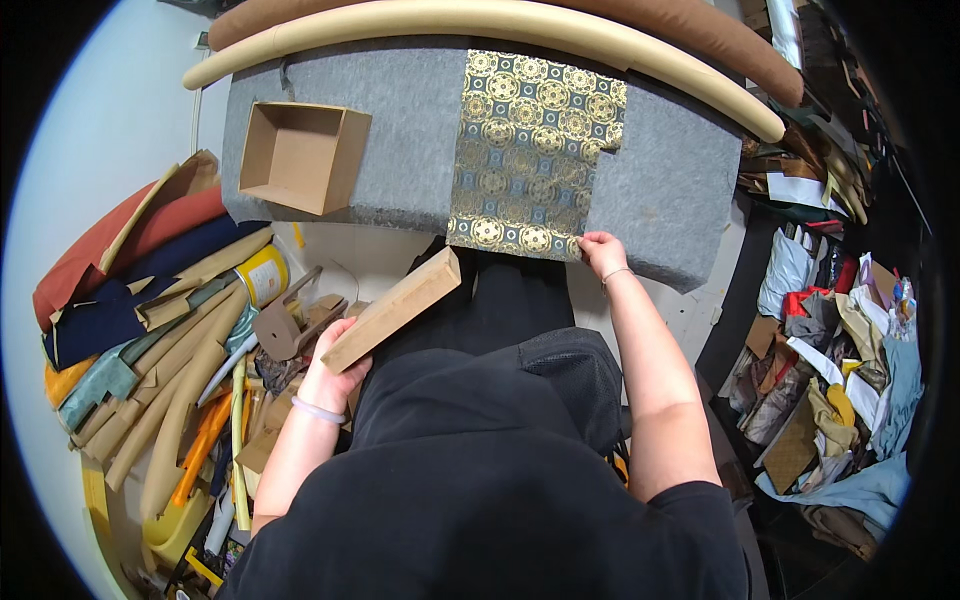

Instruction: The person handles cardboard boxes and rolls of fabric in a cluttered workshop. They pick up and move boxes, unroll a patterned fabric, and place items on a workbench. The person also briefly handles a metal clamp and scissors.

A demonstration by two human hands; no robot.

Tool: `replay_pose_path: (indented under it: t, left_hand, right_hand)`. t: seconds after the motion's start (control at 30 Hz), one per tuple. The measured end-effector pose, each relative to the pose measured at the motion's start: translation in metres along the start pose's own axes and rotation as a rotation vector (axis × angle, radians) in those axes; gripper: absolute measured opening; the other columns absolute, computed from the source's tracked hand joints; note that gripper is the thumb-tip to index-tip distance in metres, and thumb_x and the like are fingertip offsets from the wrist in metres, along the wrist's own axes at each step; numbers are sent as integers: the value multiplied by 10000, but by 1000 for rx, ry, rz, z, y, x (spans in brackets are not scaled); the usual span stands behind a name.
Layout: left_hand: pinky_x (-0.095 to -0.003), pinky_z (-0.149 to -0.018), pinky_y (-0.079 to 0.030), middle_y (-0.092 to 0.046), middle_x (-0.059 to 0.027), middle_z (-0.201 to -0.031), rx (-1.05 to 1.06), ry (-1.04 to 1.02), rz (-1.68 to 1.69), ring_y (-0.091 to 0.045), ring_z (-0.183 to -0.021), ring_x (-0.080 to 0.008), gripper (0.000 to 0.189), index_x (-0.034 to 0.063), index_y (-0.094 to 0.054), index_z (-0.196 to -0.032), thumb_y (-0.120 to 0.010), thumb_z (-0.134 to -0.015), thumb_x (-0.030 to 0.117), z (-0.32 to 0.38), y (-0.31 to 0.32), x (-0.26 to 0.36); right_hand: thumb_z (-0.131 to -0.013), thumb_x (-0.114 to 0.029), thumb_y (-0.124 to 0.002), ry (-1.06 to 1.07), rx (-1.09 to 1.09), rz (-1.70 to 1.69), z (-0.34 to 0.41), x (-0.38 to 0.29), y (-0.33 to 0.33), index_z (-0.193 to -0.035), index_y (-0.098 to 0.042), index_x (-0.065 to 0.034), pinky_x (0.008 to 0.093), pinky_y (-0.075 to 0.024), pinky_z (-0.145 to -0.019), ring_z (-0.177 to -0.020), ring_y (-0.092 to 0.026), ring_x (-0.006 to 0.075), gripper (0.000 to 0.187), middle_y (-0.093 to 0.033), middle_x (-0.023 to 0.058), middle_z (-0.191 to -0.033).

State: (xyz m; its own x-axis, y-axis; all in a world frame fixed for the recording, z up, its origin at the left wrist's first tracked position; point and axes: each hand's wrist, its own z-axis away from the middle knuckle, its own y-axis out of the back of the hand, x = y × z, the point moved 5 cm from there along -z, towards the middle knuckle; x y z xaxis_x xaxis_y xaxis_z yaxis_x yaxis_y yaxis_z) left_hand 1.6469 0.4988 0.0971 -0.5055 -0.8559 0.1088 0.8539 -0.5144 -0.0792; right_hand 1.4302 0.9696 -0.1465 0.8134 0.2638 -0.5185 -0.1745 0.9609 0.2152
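Note:
My left hand (341,352) grips one end of a pale rectangular board or shallow box (394,309), tilted over my lap with its far end pointing up and to the right. With thumb and fingers, my right hand (602,253) pinches the near right corner of a patterned fabric sheet (525,157). Gold medallions on dark blue cover the sheet, which lies flat across the grey felt-covered table (675,172). A small notch breaks its right edge. On the table's left part sits an open brown cardboard box (300,157), its hollow side facing me.
A long cream roll (480,16) and a brown roll (720,49) span the table's back. Many fabric rolls (172,352) lean at the left, beside a yellow can (262,276). Scraps and bags (832,375) are heaped at the right.

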Motion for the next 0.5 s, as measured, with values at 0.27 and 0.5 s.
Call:
replay_pose_path:
  t: [0.27, 0.5]
  left_hand:
    - [-405, -860, -605, -765, -98, -994, 93, -14, 4, -735, -916, -275, 222, 39, -697, -1085, -606, -992, 219, 1, -3, -37]
    - [-402, -916, -583, -765, -162, -1121, -25, -12, 23, -740, -985, -283, 330, -17, -683, -1199, -599, -998, 231, 42, -17, -16]
  right_hand:
    - [-888, -153, -856, -19, -41, 197, 4, -16, 3, -1060, -719, -36, 300, -552, -662, -707, -652, 121, 249, -720, 21, -857]
    - [-893, -402, -807, 183, -75, 1191, 23, -84, -2, -948, -763, -25, 437, -601, -840, -893, -751, 329, 384, -779, 167, -1029]
